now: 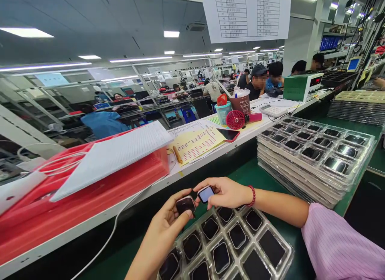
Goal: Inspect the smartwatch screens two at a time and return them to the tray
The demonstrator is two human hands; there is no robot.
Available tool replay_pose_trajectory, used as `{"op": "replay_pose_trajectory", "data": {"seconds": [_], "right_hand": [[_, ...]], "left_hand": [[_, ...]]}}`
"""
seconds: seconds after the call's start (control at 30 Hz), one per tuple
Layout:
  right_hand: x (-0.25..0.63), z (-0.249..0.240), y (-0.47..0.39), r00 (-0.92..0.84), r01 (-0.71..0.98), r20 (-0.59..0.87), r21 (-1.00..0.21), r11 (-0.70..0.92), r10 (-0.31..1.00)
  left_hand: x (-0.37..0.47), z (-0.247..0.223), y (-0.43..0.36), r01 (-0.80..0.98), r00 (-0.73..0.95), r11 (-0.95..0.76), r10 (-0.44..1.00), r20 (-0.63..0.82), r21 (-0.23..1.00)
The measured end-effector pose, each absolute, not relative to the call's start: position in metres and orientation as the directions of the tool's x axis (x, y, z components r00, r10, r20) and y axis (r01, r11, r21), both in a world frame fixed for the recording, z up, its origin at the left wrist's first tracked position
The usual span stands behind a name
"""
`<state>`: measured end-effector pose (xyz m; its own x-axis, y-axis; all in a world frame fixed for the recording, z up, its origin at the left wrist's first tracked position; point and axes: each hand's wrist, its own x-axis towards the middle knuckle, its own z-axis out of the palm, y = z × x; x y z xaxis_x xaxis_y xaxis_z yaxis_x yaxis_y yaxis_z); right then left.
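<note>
My left hand (pixel 171 220) grips a dark smartwatch case (pixel 185 205) between thumb and fingers. Close beside it, my right hand (pixel 224 193) pinches another smartwatch case (pixel 206 194), its screen turned up and catching pale light. Both are held above the far edge of a clear plastic tray (pixel 245 254). Square pockets in this tray hold several dark watch cases (pixel 238 236); two pockets at its near right look plain dark inside. The fingertips of the two hands almost meet; whether they touch is unclear.
Stacked trays of watch cases (pixel 315 167) stand at the right. A white shelf (pixel 207 153) behind carries a red bin (pixel 120 179), papers, a phone (pixel 229 134), a small fan (pixel 236 119) and a green power supply (pixel 302 87). A white cable (pixel 116 224) hangs at left. Other people sit beyond.
</note>
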<state>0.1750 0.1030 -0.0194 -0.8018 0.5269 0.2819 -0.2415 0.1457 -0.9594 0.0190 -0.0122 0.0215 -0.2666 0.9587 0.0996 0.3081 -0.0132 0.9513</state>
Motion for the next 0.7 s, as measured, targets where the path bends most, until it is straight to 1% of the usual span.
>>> {"op": "replay_pose_trajectory", "data": {"seconds": [0.13, 0.27, 0.43, 0.7], "right_hand": [[0.175, -0.02, 0.104, -0.81, -0.227, 0.279, -0.96, 0.164, 0.516], [0.176, -0.02, 0.104, -0.814, -0.225, 0.278, -0.961, 0.163, 0.511], [0.177, -0.018, 0.103, -0.813, -0.231, 0.285, -0.958, 0.168, 0.508], [0.176, -0.02, 0.103, -0.808, -0.226, 0.283, -0.959, 0.172, 0.516]], "left_hand": [[0.012, 0.019, -0.01, 0.321, -0.267, -0.006, 0.959, 0.097, 0.947], [0.004, 0.016, -0.008, 0.351, -0.226, 0.015, 0.972, 0.069, 0.936], [0.012, 0.019, -0.011, 0.325, -0.271, -0.016, 0.956, 0.109, 0.946], [0.007, 0.022, -0.011, 0.329, -0.241, 0.004, 0.967, 0.08, 0.944]]}}
